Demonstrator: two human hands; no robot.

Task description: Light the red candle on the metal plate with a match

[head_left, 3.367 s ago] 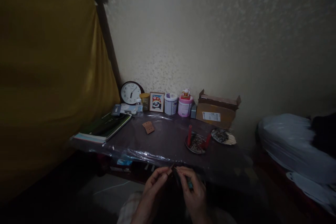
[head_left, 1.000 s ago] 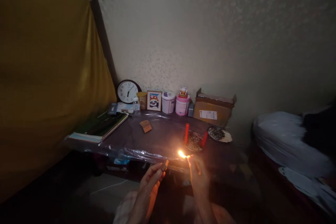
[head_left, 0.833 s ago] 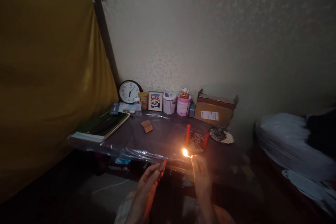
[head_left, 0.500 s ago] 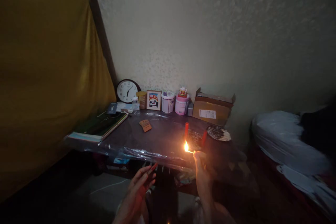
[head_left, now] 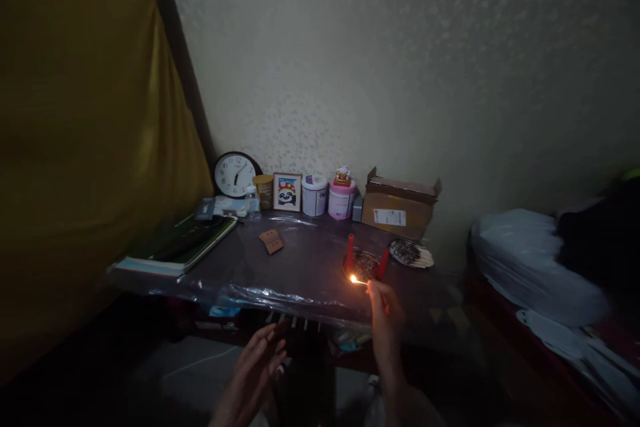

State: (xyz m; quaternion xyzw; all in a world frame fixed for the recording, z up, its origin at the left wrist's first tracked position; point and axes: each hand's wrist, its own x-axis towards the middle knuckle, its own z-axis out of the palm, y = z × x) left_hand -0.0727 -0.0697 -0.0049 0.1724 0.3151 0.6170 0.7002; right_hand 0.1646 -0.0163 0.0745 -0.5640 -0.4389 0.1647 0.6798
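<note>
Pinched in my right hand (head_left: 385, 303) is a burning match (head_left: 361, 281), its small flame at the left tip. The match is just in front of a round dish (head_left: 366, 265) with dark contents. Two red candles stand there: an upright left candle (head_left: 351, 250) and a tilted right candle (head_left: 384, 261). Neither shows a flame. My left hand (head_left: 257, 363) is below the table's front edge, fingers curled around a small flat dark piece (head_left: 283, 328), too dim to name. Right of the candles lies a plate of matchsticks (head_left: 411, 253), many dark-tipped.
The table (head_left: 300, 260) has a plastic cover. A brown card (head_left: 271, 241) and a green book (head_left: 195, 243) lie on it. Along the wall stand a clock (head_left: 236, 175), a panda picture (head_left: 287, 192), tins (head_left: 315, 197) and a cardboard box (head_left: 397, 207). A yellow curtain (head_left: 100, 147) hangs left.
The match flame has shrunk and the scene is dimmer. My right hand still holds the match near the candles. The view has shifted slightly; my left hand sits a little lower and farther left.
</note>
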